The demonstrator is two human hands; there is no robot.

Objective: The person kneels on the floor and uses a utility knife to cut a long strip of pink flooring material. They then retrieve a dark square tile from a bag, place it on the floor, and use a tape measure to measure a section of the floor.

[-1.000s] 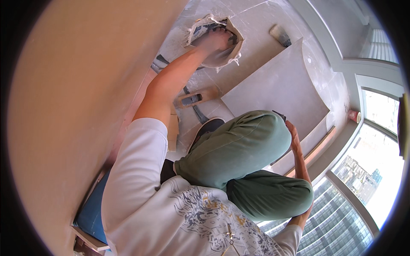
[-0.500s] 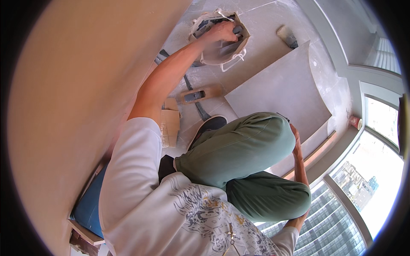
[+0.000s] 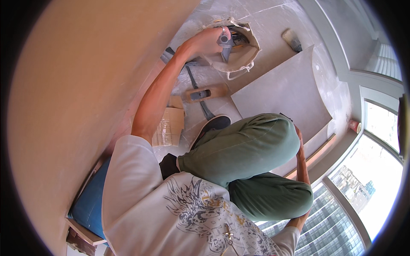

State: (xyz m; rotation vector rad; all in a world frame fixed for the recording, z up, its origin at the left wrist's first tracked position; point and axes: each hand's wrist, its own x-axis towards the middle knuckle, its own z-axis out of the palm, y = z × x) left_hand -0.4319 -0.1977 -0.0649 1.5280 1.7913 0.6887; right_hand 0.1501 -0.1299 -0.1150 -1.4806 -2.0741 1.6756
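With my left arm stretched forward, my left hand (image 3: 209,42) is closed on a scraper (image 3: 226,52) with a round grey handle end and a dark, flaring flat blade. It is over the near-left part of a pale tool bag (image 3: 244,59) with white rope handles, standing on the floor. Several dark and yellowish tools lie inside the bag, too jumbled to name. My right hand (image 3: 298,135) is beside my raised knee, mostly hidden behind the green trouser leg. A thin dark edge of something shows on top of that knee; I cannot tell what it is.
A large grey sheet (image 3: 277,81) lies ahead of my knees. A brush-like tool (image 3: 291,40) is beyond it. A wooden float (image 3: 208,92), a cardboard box (image 3: 170,126) and a dark strip (image 3: 193,79) are near my shoe. A wall (image 3: 85,106) rises left; windows (image 3: 376,170) stand right.
My left hand has drawn back leftward from the bag's middle toward its near-left side, and the scraper's blade now shows. My right hand has stayed by the knee.
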